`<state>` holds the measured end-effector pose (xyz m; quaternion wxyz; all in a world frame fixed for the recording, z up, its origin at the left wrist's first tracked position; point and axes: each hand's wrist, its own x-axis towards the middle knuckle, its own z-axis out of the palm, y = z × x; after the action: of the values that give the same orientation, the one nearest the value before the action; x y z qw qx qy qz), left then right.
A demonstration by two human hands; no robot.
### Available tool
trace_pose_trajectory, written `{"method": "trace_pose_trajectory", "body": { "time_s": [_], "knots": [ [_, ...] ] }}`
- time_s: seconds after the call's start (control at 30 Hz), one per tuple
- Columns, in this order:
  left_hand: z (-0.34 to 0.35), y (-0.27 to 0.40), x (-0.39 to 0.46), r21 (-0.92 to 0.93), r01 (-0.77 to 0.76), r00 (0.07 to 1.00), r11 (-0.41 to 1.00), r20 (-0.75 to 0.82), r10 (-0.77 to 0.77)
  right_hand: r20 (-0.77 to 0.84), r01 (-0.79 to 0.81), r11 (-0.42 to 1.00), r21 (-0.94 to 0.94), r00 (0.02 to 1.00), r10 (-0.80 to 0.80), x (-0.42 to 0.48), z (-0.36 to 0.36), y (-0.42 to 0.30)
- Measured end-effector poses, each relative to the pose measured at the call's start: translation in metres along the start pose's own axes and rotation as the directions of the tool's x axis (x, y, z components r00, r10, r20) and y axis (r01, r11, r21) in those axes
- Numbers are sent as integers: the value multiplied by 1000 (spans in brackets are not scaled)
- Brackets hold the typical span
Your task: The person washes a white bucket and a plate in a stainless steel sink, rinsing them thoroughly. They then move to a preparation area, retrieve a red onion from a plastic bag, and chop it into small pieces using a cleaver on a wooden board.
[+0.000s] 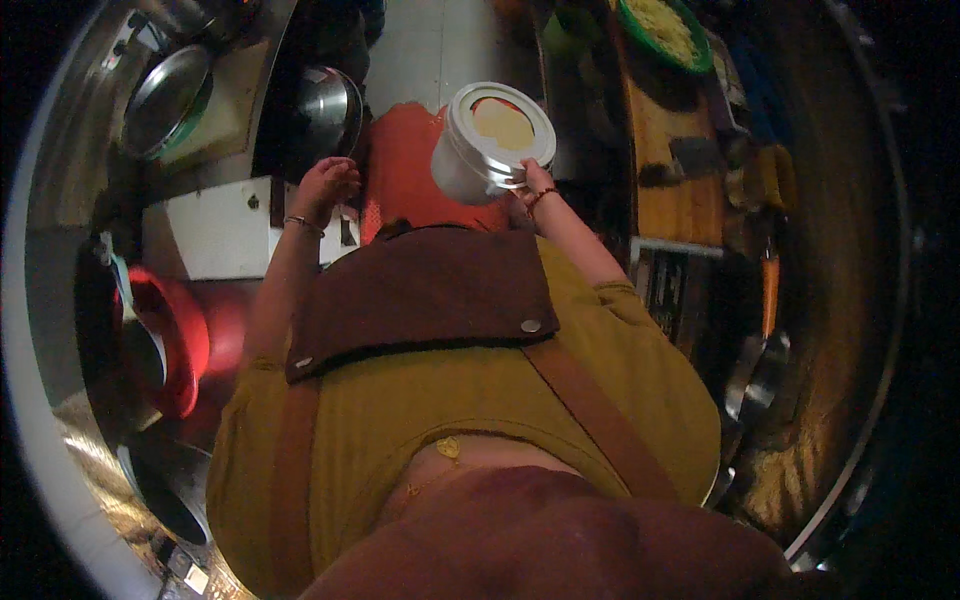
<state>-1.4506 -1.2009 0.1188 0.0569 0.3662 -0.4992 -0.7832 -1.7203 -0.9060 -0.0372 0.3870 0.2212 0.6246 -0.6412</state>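
Note:
My right hand (534, 178) grips the rim of a white plastic bucket (457, 165). The bucket is tilted, and its round white lid (541, 120) bears a beige and red patch in the middle. On the other side, my left hand (327, 189) has its fingers curled beside the lower edge of a shiny steel bowl or pot (330, 112). Whether those fingers touch the steel rim cannot be made out. Below the bucket lies a red surface (401, 169), perhaps a mat or a stool top.
At right, a wooden counter (667, 206) carries a green basin (705, 56) of pale shredded food. An orange-handled pan (757, 375) is further down. A steel pan (169, 101), a white box (214, 232) and a red tub (196, 352) stand at left. Tiled floor (420, 45) lies ahead.

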Motion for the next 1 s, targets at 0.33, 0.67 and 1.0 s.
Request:
{"method": "trace_pose_trajectory", "body": {
  "time_s": [0.33,0.67,1.0],
  "knots": [
    [14,67,253,-187,87,994,979,-44,-96,22,-139,987,-75,990,141,154,106,-98],
    [-3,34,406,39,50,985,998,-170,-43,7,-339,936,99,940,340,317,208,-145],
    [61,-25,450,-245,411,781,878,-403,-478,-189,-232,900,368,929,317,574,149,-115]
  ]
}}
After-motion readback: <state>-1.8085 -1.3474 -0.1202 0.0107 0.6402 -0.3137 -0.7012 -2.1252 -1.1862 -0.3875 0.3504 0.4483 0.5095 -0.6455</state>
